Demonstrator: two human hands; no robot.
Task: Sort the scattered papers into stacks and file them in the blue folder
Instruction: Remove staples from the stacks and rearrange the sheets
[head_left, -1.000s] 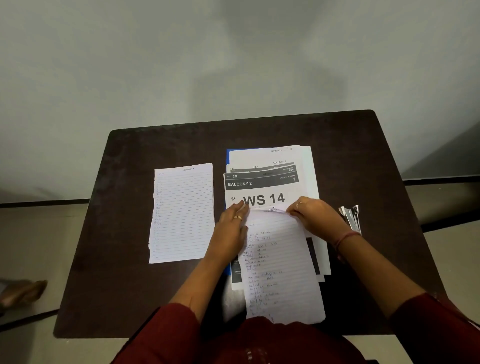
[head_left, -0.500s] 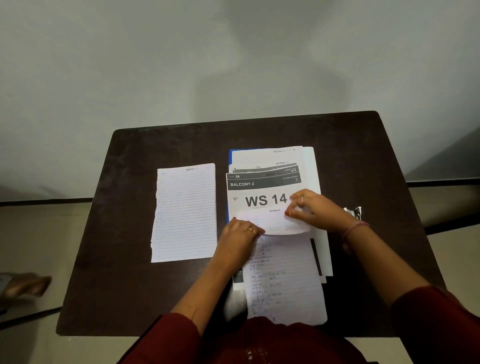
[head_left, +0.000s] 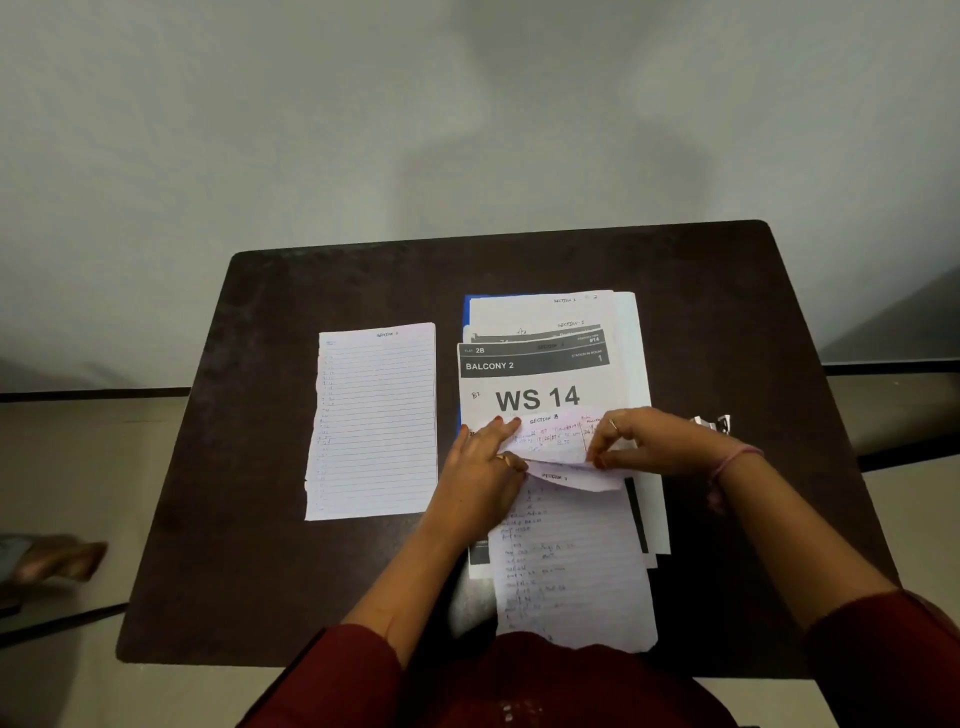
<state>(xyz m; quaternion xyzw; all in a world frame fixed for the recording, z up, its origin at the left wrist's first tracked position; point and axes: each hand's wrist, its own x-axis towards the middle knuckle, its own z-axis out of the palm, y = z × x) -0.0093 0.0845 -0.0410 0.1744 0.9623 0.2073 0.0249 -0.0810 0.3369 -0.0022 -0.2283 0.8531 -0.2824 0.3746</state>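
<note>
The counter (head_left: 260, 519) is dark brown. At nine o'clock lies a white sheet (head_left: 374, 421) ruled with thin grey lines. At the centre, a white printed page (head_left: 535, 384) carries a dark grey band and bold black "WS 14". A strip of the blue folder (head_left: 466, 322) shows along its left edge. Toward six o'clock, a white lined sheet (head_left: 571, 566) bears dark handwriting. The sleeves (head_left: 883, 670) are maroon.

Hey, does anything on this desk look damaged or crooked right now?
Yes. The lined sheet lying alone on the left has a ragged, torn left edge. The pile over the blue folder is fanned unevenly, and the handwritten page overhangs the table's near edge.
</note>
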